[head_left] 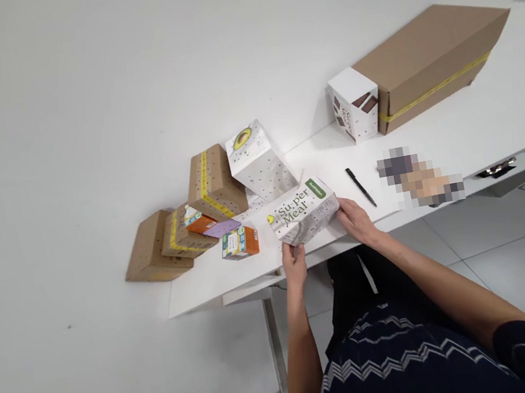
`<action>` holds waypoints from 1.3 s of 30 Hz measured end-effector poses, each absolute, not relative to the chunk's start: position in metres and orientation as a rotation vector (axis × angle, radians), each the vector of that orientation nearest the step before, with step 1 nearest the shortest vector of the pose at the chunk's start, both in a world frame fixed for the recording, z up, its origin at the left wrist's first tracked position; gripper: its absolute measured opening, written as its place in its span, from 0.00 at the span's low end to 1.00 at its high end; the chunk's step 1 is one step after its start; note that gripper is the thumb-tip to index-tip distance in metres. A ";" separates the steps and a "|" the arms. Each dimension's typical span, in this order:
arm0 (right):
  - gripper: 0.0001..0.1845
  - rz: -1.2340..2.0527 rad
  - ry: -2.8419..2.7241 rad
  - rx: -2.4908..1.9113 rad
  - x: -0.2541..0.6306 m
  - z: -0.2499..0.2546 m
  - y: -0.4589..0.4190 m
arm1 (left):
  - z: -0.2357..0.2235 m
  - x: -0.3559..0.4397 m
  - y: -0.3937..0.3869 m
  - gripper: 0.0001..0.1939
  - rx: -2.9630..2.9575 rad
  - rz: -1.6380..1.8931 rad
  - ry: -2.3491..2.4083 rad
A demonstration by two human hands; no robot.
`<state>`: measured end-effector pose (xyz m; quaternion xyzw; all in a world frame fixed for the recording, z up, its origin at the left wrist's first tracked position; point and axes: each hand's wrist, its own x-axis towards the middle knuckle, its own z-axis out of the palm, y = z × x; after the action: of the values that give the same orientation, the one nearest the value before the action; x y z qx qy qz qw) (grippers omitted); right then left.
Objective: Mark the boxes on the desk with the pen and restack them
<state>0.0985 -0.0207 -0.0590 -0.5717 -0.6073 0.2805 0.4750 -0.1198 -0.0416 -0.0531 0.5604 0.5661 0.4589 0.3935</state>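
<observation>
Between both hands is a white "Su.per Meal" box (303, 209), tilted, with a green label and fine print along its side. My left hand (294, 262) grips its lower left edge, and my right hand (355, 221) is closed on its right end. Left of it on the table lies a small orange, blue and green box (239, 243). Behind the held box stands a white box with an avocado picture (261, 163). A black pen (360, 187) lies to the right of my right hand.
Taped cardboard boxes (214, 181) are grouped at the table's left end, with another orange box (198, 220) among them. Along the wall at right sit a white box with chocolate pictures (355, 105) and a long cardboard box (436, 61). A pixelated object (419, 175) lies near the front edge.
</observation>
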 end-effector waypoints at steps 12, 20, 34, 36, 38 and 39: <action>0.24 0.655 -1.456 -1.414 0.118 -0.016 0.015 | -0.025 -0.091 -0.074 0.25 1.296 1.004 1.380; 0.25 0.515 -1.523 -1.439 0.130 -0.031 0.031 | -0.022 -0.074 -0.091 0.23 1.512 0.908 1.438; 0.11 0.605 -1.658 -2.272 0.163 -0.025 0.012 | -0.018 -0.087 -0.048 0.20 2.272 0.925 1.710; 0.08 0.650 -1.618 -2.170 0.169 -0.023 0.010 | -0.017 -0.078 -0.062 0.20 2.308 0.902 1.736; 0.07 0.754 -1.469 -2.029 0.175 -0.018 0.005 | -0.014 -0.070 -0.075 0.20 2.337 0.865 1.752; 0.07 0.823 -1.355 -1.933 0.177 -0.014 0.003 | -0.012 -0.068 -0.080 0.20 2.349 0.839 1.758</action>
<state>0.1774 0.0032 -0.0140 -0.7338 -0.5143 0.3124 0.3152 -0.0676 -0.0805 -0.0125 0.7690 0.5754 0.2747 0.0450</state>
